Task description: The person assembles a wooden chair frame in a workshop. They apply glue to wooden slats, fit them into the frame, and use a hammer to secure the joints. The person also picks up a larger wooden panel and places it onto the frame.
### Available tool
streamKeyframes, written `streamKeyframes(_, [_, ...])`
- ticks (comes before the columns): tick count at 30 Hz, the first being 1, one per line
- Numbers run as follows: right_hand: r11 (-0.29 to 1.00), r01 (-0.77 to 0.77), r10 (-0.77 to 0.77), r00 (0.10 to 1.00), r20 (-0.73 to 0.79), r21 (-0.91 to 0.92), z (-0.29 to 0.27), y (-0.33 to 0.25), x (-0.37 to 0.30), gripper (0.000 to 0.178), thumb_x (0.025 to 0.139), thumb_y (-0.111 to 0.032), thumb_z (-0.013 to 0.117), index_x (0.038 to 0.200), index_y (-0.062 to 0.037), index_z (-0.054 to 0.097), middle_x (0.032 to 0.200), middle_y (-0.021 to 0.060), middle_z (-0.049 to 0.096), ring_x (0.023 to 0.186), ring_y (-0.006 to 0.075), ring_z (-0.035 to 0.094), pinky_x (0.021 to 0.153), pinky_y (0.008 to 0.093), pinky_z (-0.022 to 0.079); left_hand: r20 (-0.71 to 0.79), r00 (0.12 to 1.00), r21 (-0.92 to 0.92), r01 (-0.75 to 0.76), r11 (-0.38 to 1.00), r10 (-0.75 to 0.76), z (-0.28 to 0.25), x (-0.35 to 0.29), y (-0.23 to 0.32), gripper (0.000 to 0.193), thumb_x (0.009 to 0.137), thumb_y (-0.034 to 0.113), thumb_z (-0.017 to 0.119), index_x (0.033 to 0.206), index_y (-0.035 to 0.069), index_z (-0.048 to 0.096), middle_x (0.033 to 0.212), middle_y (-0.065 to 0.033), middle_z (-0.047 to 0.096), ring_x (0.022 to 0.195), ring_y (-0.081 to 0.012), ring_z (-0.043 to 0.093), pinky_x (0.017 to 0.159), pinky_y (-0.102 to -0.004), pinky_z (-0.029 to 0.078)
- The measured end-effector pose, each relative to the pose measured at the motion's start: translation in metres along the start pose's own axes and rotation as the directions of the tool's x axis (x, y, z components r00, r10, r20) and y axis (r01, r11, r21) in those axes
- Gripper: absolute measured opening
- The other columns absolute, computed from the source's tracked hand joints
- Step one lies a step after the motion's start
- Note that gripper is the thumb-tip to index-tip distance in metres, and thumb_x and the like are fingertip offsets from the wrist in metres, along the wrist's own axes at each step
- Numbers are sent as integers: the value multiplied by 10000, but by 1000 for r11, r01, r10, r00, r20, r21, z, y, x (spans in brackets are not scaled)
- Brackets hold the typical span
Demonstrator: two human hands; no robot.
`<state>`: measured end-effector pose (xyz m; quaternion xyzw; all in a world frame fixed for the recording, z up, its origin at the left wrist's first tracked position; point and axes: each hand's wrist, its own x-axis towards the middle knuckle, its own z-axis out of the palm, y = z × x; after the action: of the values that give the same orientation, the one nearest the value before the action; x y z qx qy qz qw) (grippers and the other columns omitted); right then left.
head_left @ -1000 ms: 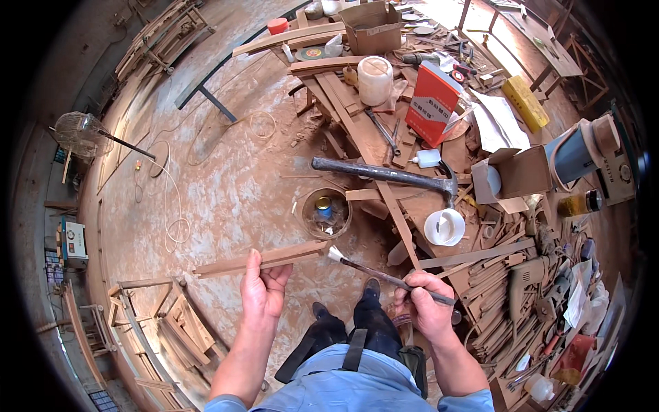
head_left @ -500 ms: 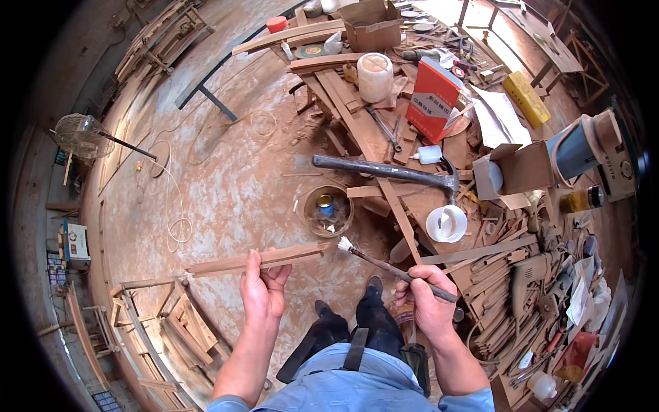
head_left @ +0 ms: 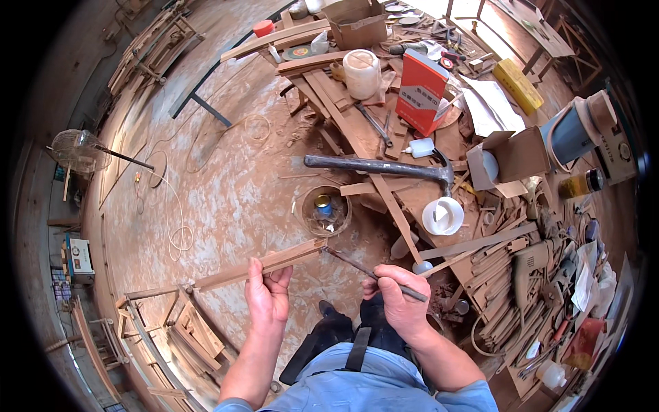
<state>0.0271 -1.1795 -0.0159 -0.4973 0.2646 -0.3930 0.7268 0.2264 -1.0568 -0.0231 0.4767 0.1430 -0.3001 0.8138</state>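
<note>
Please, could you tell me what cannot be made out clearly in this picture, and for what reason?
All in the head view:
- Bristles of the brush held by the right hand: too small and dark against the strip's end.
- Left hand: finger ends hidden by the wooden strip.
- Blue can: contents too small to tell.
- Cardboard box: cut off by the upper edge.

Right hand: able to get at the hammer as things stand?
Probably not straight off: the right hand has its grip on the brush. Otherwise the hammer looks accessible, nothing lying over its handle.
</note>
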Motion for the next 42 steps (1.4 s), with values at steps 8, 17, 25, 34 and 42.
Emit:
streamKeyframes(8, [995, 49, -42, 996, -81, 83, -7, 11, -10, 196, 928, -121, 605, 1028, 46, 624, 856, 169, 679, 685, 205, 666, 615, 304, 556, 23, 999, -22, -44, 999, 45, -6, 6, 0, 262, 940, 260, 591, 1059, 37, 521, 1060, -134, 650, 920, -276, 675, 836, -449, 577])
streamKeyframes(17, [994, 28, -21, 997, -70, 102, -3, 17, -12, 199, 938, -107, 582, 1063, 47, 608, 879, 183, 674, 716, 228, 671, 649, 323, 564, -12, 1000, -30, 16, 999, -16, 2, 2, 0, 256, 953, 251, 568, 1096, 46, 511, 1062, -137, 644, 958, -284, 661, 871, -459, 557])
streamKeyframes(25, [971, -75, 115, 979, -167, 228, -16, 30, -21, 211, 965, -93, 520, 1078, 71, 588, 884, 182, 671, 736, 243, 671, 660, 342, 570, -26, 997, -88, 69, 994, -72, 4, 6, 5, 298, 939, 269, 592, 1116, 43, 510, 1094, -144, 631, 999, -279, 640, 890, -450, 548])
streamKeyframes(34, [848, -110, 231, 957, -175, 519, -22, 33, -28, 286, 982, -230, 515, 1102, 23, 572, 891, 214, 664, 738, 280, 670, 639, 402, 574, -7, 993, -136, 117, 984, -119, 7, 5, 6, 259, 933, 244, 602, 1064, 34, 526, 1066, -136, 640, 1014, -276, 635, 901, -452, 548])
streamKeyframes(42, [719, -190, 334, 938, -93, 669, -11, 34, -32, 308, 977, -291, 523, 1097, -12, 569, 890, 205, 663, 747, 289, 674, 625, 408, 571, 14, 991, -153, 134, 979, -134, 8, -2, 1, 247, 937, 229, 594, 1067, 33, 516, 1078, -146, 634, 1036, -287, 629, 914, -460, 545])
